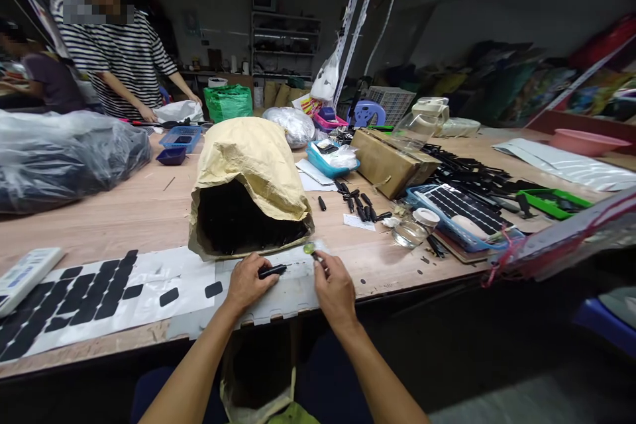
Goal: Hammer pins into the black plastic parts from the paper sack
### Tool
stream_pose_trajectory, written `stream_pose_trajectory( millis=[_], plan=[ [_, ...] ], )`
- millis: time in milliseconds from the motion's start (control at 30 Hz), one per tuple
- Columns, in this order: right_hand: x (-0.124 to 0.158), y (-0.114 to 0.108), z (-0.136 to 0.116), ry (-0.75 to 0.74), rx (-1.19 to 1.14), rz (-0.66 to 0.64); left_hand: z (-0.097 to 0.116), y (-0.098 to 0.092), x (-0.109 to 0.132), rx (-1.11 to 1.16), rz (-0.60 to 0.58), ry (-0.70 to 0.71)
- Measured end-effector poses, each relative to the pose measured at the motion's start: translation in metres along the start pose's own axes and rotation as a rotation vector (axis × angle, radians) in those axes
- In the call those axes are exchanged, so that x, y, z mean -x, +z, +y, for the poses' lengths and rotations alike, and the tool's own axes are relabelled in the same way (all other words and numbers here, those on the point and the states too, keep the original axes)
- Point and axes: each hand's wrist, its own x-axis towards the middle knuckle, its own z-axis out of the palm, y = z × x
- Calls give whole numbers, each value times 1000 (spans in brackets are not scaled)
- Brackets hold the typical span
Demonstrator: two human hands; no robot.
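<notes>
My left hand (248,283) is closed around a small black tapered handle-like part (272,271), whose thin tip points right. My right hand (334,286) pinches a small tool with a round yellow-green end (309,248), held upright near that tip. Both hands rest over a grey plate (293,305) at the table's front edge. Just behind them a tan paper sack (248,152) lies on its side, its dark mouth facing me. To the left, a white sheet (189,278) carries rows of black rounded stickers (106,288).
Several loose black parts (365,207) lie right of the sack, near a glass jar (415,228) and a cardboard box (392,162). A blue tray (467,242) stands farther right. A large plastic bag (69,159) fills the left. A person in stripes (119,59) works across the table.
</notes>
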Motion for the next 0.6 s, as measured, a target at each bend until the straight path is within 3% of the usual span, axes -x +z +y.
stream_pose_trajectory(
  millis=[100, 200, 400, 500, 600],
  plan=[
    [-30, -6, 23, 168, 256, 48, 0, 1, 1, -12, 0, 7],
    [-51, -2, 36, 247, 454, -42, -3, 3, -1, 0, 5, 27],
    [-59, 17, 37, 99, 669, -48, 0, -4, 3, 39, -5, 59],
    [-58, 21, 39, 56, 705, -40, 15, -3, 34, 120, -67, 142],
    [-58, 22, 42, 55, 722, -31, 26, 13, 85, 135, -254, 257]
  ],
)
